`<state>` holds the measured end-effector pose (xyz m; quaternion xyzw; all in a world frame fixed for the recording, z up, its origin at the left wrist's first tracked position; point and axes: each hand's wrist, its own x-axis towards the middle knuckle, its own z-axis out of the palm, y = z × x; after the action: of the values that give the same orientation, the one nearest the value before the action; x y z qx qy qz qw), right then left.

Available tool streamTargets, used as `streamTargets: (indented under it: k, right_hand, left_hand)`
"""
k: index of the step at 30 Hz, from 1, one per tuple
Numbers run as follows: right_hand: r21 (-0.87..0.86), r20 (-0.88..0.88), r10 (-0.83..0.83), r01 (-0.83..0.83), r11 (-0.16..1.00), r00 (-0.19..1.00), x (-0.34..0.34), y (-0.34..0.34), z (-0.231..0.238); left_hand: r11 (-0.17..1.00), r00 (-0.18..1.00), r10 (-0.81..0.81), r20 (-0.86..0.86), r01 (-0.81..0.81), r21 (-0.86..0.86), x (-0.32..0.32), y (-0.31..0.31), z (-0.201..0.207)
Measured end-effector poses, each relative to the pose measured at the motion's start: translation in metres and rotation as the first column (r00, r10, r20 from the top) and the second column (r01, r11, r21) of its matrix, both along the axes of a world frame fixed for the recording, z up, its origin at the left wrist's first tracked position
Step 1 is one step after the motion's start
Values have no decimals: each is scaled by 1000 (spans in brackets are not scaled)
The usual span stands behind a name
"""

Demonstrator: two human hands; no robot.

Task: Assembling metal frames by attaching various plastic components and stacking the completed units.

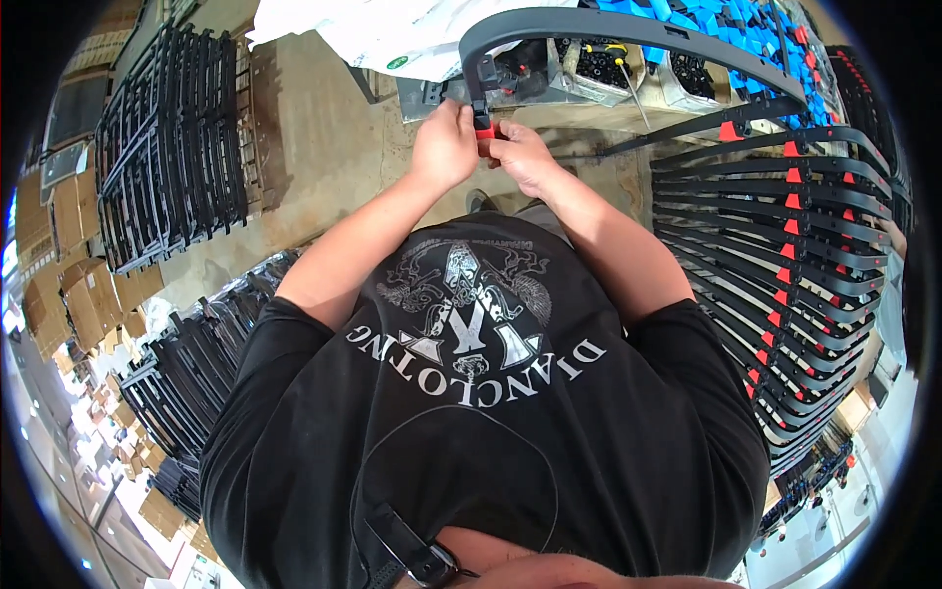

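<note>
A long black curved bar arches over the bench ahead of me, and one end of it comes down between my hands. Around that end sits a small red plastic piece. My left hand is closed at the bar's end, its thumb and fingers against the left side of the joint. From the right, my right hand pinches the red piece with thumb and forefinger. The fingers partly cover the joint, so how the red piece sits on the bar is hidden.
On the bench are a white plastic bag, bins of small black parts, a yellow-and-black screwdriver and a heap of blue pieces. Curved bars with red pieces are stacked right; black frames stand left.
</note>
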<state>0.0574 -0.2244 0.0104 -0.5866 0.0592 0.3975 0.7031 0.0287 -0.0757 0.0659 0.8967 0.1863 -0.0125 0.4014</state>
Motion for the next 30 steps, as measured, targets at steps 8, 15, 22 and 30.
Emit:
streamTargets:
  k: [8,15,22,30]
  right_hand:
    - [42,29,-21,20,999,999,-1,-4,2]
    - [261,-267,-248,317,912,931,1,-36,34]
    - [449,-406,-123,314,837,906,-4,-38,66]
    - [269,-142,-195,228,936,970,-10,-33,63]
  left_hand:
    - [954,939,-297,175,284,96,-18,13,-13]
    - [958,958,-285,41,286,-30,-23,11,24]
    - [780,709,-626,326,576,246,-13,0,36]
    - [850,733,-527,431,473,234,-15,2,28]
